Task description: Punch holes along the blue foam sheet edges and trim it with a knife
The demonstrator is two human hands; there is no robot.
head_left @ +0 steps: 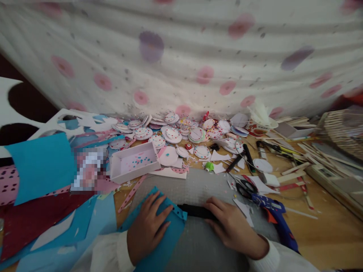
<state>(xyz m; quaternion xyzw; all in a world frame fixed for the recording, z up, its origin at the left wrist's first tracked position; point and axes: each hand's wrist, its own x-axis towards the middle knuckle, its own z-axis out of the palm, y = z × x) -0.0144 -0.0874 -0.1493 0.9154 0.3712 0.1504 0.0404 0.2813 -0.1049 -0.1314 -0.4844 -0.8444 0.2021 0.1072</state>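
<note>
My left hand (151, 223) lies flat with fingers spread on a blue felt sheet (167, 247). A row of small dark holes runs along the sheet's upper edge. My right hand (230, 226) has its fingers wrapped round a long black hand tool (195, 210), whose far end meets the sheet's right corner. What kind of tool it is, I cannot make out. Both rest over a grey cutting mat (204, 185). Above them stands a white open box (133, 163) holding small blue and pink dots.
Many round white discs with coloured dots (172, 133) are piled along the back. At right lie a blue glue gun (279, 215), scissors (246, 187), and wooden sticks (295, 175). Another blue sheet (42, 166) and dark red felt (42, 219) cover the left.
</note>
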